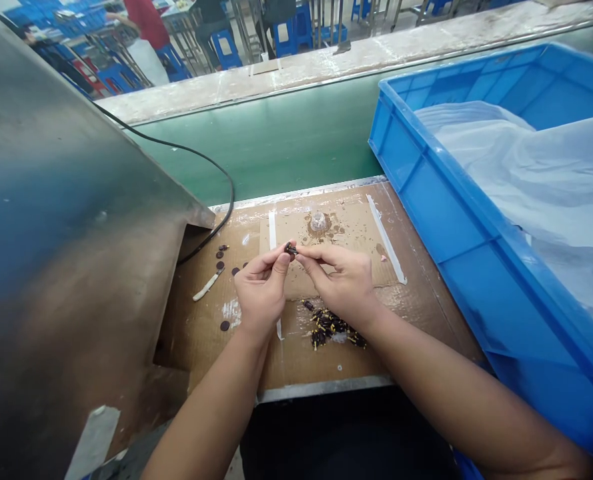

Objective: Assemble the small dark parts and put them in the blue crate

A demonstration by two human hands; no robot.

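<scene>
Above the cardboard-covered table [296, 363], my left hand [263, 287] and my right hand [340, 277] meet fingertip to fingertip. Both pinch a small dark part [291, 249] with a bit of yellow on it; its finer shape is too small to tell. Under my right hand lies a pile of small dark parts with yellow tips [329, 327]. Several dark round discs, one of them a lone disc [225, 326], are scattered left of my left hand. Beside them rests a white-handled tool [207, 287]. Beyond my hands a small clear cup [319, 222] stands on a stained cardboard sheet.
A large metal housing [76, 220] fills the left side, with a black cable [196, 152] looping from it. At the right stands a blue crate [426, 180] holding white sheeting [526, 160]. A green belt [276, 133] crosses behind the table. People and blue stools are farther back.
</scene>
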